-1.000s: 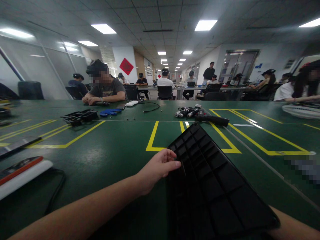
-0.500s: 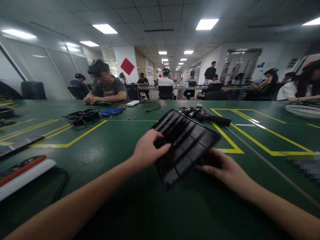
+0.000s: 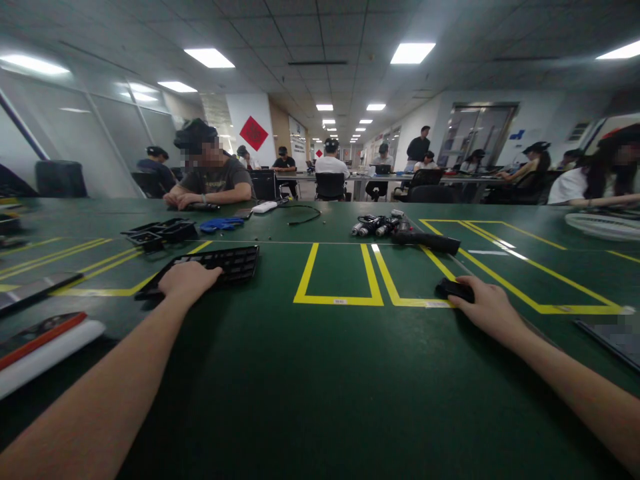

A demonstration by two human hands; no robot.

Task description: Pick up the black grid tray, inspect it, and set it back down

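My left hand [image 3: 187, 280] lies on the near edge of a flat black gridded plastic tray [image 3: 230, 262] that rests on the green table [image 3: 310, 373] at the left, fingers curled over its rim. My right hand [image 3: 487, 308] reaches to the right, its fingers closed on a small black object [image 3: 453, 289] lying beside a yellow taped line. The middle yellow rectangle [image 3: 337, 277] between my hands holds nothing.
Further back lie a black power screwdriver [image 3: 425, 239], a cluster of small metal parts [image 3: 373, 225], black plastic pieces [image 3: 160, 233], a blue item [image 3: 220, 225] and a cable [image 3: 300, 215]. A person [image 3: 210, 177] sits opposite; others work behind. Flat devices [image 3: 45, 340] lie at the left edge.
The black tray went from in front of me, held by both hands, to lying flat at the left under my left hand. My right hand moved right onto the small black object.
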